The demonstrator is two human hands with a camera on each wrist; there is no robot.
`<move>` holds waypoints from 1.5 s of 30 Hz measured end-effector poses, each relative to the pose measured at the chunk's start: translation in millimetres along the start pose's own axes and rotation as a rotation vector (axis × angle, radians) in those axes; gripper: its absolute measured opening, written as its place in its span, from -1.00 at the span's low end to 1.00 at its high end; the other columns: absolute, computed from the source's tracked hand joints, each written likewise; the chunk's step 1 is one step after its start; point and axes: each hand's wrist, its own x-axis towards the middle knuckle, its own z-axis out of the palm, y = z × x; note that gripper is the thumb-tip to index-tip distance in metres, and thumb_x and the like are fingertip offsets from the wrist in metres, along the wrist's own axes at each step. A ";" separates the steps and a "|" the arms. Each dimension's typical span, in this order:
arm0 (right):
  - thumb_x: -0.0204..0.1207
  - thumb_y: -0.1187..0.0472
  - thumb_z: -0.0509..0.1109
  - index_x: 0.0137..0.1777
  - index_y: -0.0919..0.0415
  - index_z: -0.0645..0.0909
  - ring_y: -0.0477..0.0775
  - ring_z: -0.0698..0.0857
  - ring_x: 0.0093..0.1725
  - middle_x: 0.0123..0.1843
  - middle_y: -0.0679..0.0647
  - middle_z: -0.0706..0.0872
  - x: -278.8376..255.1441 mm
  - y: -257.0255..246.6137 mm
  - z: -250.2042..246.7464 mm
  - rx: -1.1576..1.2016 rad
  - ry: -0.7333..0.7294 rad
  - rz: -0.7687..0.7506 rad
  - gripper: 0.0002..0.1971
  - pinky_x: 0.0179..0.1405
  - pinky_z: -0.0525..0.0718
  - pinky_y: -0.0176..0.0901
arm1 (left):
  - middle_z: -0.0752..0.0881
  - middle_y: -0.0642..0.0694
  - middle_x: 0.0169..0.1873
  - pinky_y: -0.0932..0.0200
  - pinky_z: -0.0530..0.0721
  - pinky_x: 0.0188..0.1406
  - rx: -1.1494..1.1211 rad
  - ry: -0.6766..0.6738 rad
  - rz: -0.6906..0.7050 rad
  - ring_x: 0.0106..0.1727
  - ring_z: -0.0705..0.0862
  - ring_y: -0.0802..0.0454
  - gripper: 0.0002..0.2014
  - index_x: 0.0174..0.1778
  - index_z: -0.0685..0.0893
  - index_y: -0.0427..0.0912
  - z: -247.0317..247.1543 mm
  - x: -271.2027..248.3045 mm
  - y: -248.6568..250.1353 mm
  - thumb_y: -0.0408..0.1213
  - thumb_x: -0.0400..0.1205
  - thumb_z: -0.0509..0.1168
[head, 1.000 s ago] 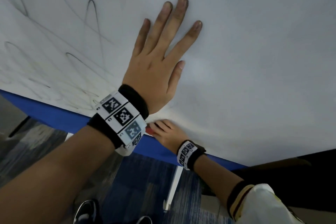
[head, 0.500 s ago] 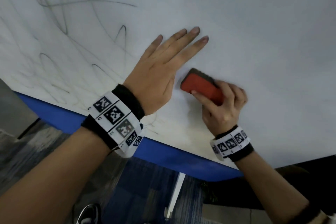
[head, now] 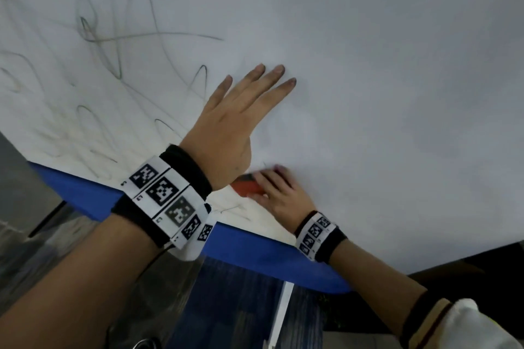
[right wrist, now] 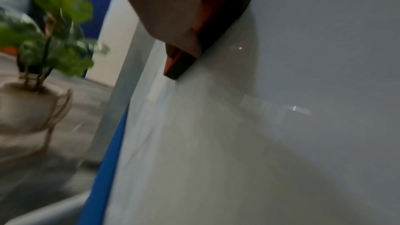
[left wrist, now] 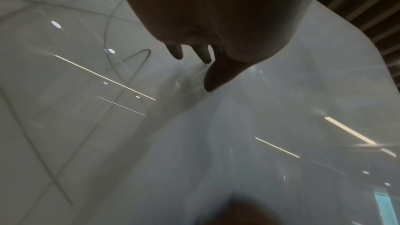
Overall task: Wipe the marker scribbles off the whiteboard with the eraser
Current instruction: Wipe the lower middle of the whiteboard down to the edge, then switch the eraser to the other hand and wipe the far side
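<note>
The whiteboard (head: 382, 65) fills the head view, with grey marker scribbles (head: 119, 37) across its left half and faint marks near its lower edge. My left hand (head: 235, 119) lies flat on the board with straight fingers, right of the scribbles. Below it my right hand (head: 279, 193) grips the red eraser (head: 246, 185), partly hidden by the left palm, and holds it against the board close to the blue bottom edge (head: 255, 249). In the right wrist view the eraser (right wrist: 207, 28) sits flat on the board (right wrist: 281, 126). Scribble lines (left wrist: 121, 57) show in the left wrist view beside my fingers (left wrist: 177, 52).
A potted green plant (right wrist: 47, 28) stands on the floor to the left of the board in the right wrist view. Grey and blue carpet (head: 232, 306) lies below the board's edge. A dark slatted wall (left wrist: 368, 6) runs beyond the board's top right corner.
My right hand has swept the eraser down and left, from beside the left fingers to the board's lower edge under the left palm. The left hand stays flat on the board.
</note>
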 end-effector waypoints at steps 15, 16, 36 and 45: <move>0.57 0.28 0.26 0.14 0.16 0.86 0.19 0.66 0.28 0.29 0.06 0.76 -70.6 -65.6 110.1 -0.306 -0.578 -0.359 -0.66 0.79 -0.25 0.36 | 0.19 0.11 0.73 -0.15 0.09 0.77 -0.174 0.115 -0.261 0.78 0.02 0.18 -0.09 0.76 0.16 0.02 0.7 -110.5 -44.7 -0.73 0.53 0.21; 0.55 0.25 0.25 0.03 0.15 0.89 0.20 0.64 0.27 0.26 0.06 0.77 -78.6 -75.1 120.2 -0.308 -0.642 -0.395 -0.66 0.78 -0.30 0.36 | 0.20 0.11 0.73 -0.14 0.10 0.76 -0.165 0.092 -0.285 0.77 0.02 0.18 -0.09 0.76 0.15 0.03 9.3 -124.1 -50.6 -0.73 0.53 0.21; 0.47 0.13 0.51 0.25 0.08 0.80 0.14 0.66 0.18 0.19 0.00 0.75 2.6 -103.3 129.1 -0.073 -0.591 -0.355 -0.66 0.45 0.38 0.02 | 0.42 0.00 0.01 0.00 0.56 0.03 -0.294 0.128 -0.895 0.12 0.56 -0.21 -0.61 0.15 0.47 -0.14 156.8 -197.7 -79.8 -0.39 0.52 0.51; 0.47 0.36 0.33 0.06 0.12 0.55 0.15 0.56 0.16 0.15 0.03 0.81 120.7 11.2 -45.4 0.101 -0.036 -0.016 -0.79 0.30 0.44 0.02 | 0.43 -0.04 0.53 -0.08 0.51 0.50 -0.178 0.272 -0.349 0.54 0.45 -0.11 -0.27 0.61 0.40 -0.07 108.6 -91.9 -64.1 -0.10 0.54 0.53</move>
